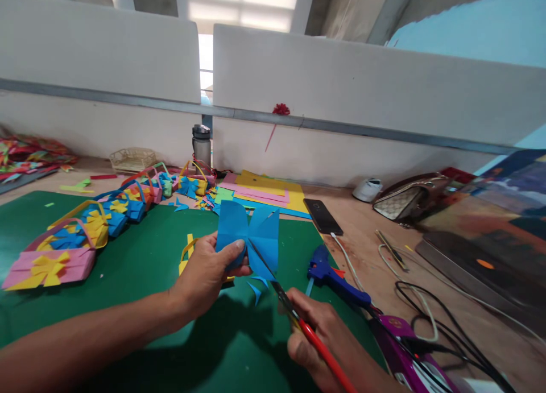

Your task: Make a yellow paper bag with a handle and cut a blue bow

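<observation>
A creased sheet of blue paper (263, 225) with curved cuts in its top and bottom edges is pinched between the thumb and fingers of my left hand (209, 273). My right hand (313, 330) grips scissors (294, 313) with red handles, and their blades lie at the lower cut of the paper. Small curved blue scraps (255, 292) rest on the green mat (149, 325) below. Partly hidden behind my left hand stands a yellow paper basket (184, 263). To the left runs a row of small paper baskets, the nearest a pink basket (68, 263) with a yellow bow.
A blue glue gun (336, 279) lies right of my hands, its cord running among other cables. Behind are stacked coloured sheets (273, 188), a phone (323, 215) and a grey bottle (202, 148). A handbag (405, 199) sits at the back right.
</observation>
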